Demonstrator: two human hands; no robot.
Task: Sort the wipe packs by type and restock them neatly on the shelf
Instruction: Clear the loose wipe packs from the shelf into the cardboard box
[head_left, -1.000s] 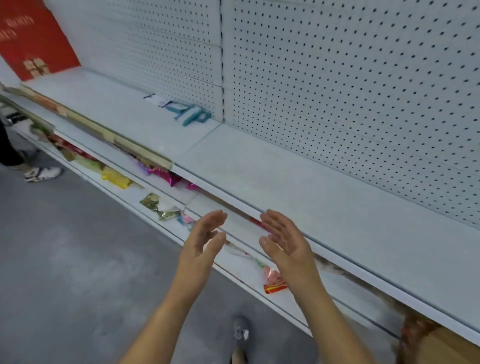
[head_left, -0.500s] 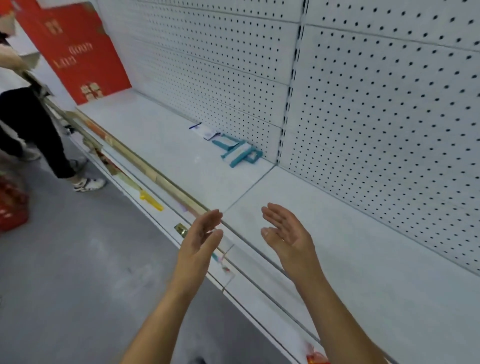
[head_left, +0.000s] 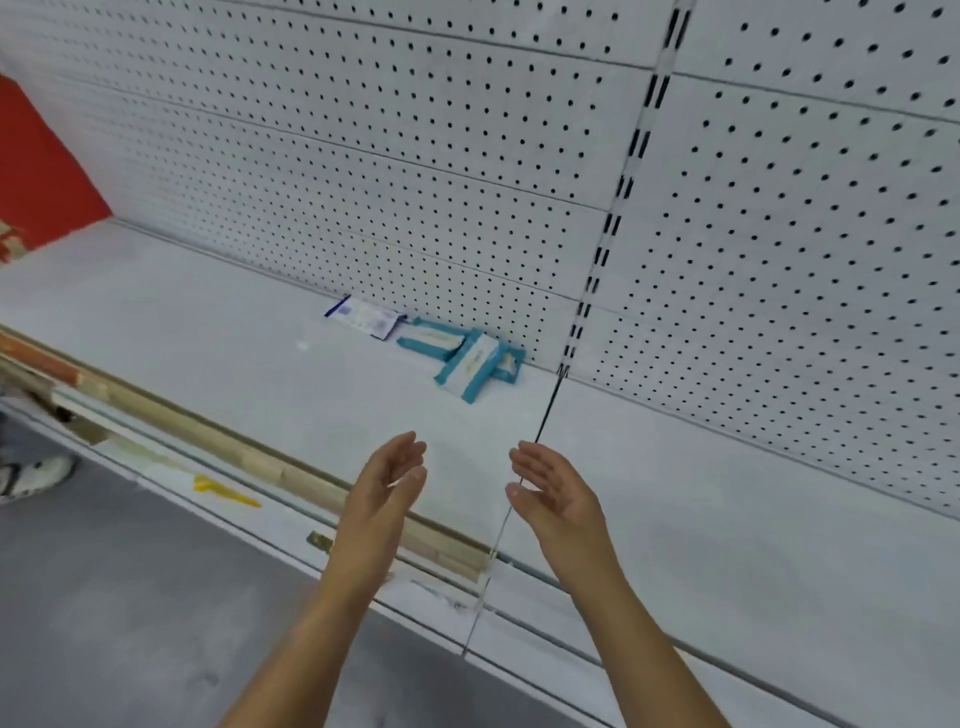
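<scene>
- Wipe packs (head_left: 470, 358) got closer in view vs 1 s ago, jumbled at back of shelf (head_left: 208, 338).
- Left hand (head_left: 387, 486) & right hand (head_left: 553, 493) stayed empty, fingers relaxed; sorting prob not started.

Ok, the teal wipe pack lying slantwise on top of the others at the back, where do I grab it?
Pinch the top teal pack across its two long edges at the near end, coming from the front and above. It lies flat and slanted over the other teal packs, near end jutting free toward you; the pegboard wall blocks the far side.
</scene>
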